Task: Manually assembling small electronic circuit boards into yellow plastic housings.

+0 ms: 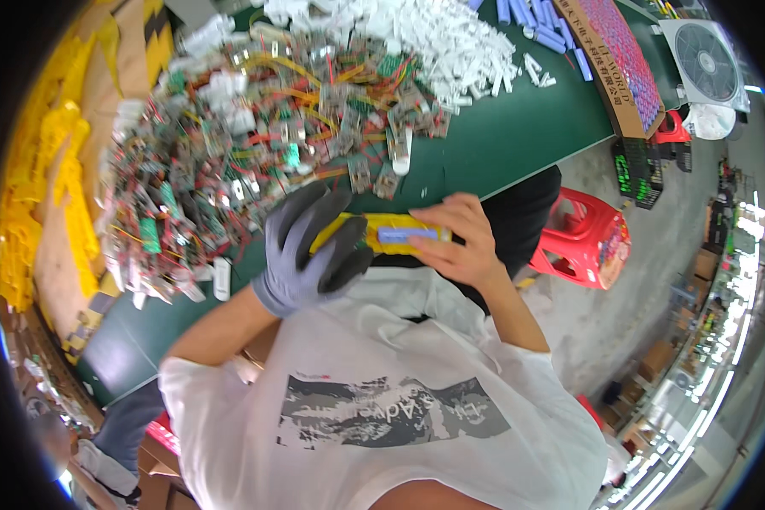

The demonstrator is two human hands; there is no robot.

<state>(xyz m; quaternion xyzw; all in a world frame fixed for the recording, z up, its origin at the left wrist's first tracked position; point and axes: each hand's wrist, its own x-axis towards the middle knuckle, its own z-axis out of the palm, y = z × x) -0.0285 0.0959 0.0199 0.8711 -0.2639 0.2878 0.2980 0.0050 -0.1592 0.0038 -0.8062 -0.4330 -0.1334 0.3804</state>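
At the far left, limp, glossy yellow strips [25, 212] hang and fold over a flat tan board, which is edged with black-and-yellow striped tape [157, 42]. Next comes a tangled heap of circuit boards [255, 136] on the smooth dark green counter [501, 127]: small flat rectangles, some green, some with shiny metal faces, trailing thin red and yellow wires. Just beyond and to the right of it, short white pieces [450, 42] are piled, narrow and matte.

Below the heap, the left hand [313, 251] wears a knit glove, pale grey-violet with dark coated fingers, and is closed around the left end of a yellow pack [387, 245]. This pack lies lengthwise between the two hands, in front of the white cloth shirt [357, 340]; it is long and narrow, with a shiny wrap and a blue-violet strip along its middle. At its right end, the bare right hand [466, 238] pinches it between thumb and fingers.

Farther right, smooth blue-violet cylinders [548, 34] lie loose near a brown cardboard carton [629, 123] filled with rows of round ends. Below the carton stands a red plastic stool [603, 246] on the grey floor [569, 319].
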